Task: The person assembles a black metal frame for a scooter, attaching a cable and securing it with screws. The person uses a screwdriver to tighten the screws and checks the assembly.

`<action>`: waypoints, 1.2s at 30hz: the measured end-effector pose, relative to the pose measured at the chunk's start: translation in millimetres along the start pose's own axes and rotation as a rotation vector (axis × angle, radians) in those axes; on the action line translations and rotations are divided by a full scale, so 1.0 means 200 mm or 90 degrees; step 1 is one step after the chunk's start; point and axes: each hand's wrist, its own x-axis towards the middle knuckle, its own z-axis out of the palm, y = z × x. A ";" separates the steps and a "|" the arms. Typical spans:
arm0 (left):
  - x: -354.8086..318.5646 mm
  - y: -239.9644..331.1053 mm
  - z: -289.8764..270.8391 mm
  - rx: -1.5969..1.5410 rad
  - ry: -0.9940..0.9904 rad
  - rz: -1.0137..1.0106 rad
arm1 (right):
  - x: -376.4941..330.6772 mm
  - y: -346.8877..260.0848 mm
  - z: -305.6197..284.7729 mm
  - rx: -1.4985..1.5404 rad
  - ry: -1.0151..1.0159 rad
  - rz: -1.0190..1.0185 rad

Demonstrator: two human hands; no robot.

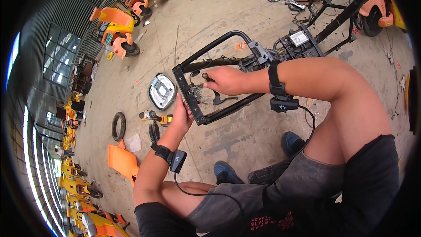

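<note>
Tool held at black frame on concrete floor.
A dark tool handle (206, 77) is clamped in the right hand (228, 80); the frame's (210, 46) end bar is gripped by the left hand (182, 116). The frame is judged stiff and heavy, best held by its bars; a drill (154, 115) lies nearby.

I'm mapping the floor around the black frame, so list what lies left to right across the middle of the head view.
Orange panel → black tyre ring → cordless drill → silver headlight housing → left hand on the black frame → right hand holding a tool → grey control box.
</note>
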 end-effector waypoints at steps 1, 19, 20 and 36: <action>0.01 -0.01 0.01 -0.009 0.036 0.018 | 0.00 0.00 -0.01 -0.006 -0.004 -0.003; 0.13 0.13 0.02 0.071 0.102 -0.065 | -0.03 0.11 0.00 -0.018 -0.030 -0.068; 0.13 0.13 0.02 0.054 0.105 -0.055 | -0.03 0.11 0.01 -0.016 -0.038 -0.062; 0.12 0.09 0.04 0.091 0.187 -0.096 | 0.09 0.12 0.14 0.033 -0.071 -0.022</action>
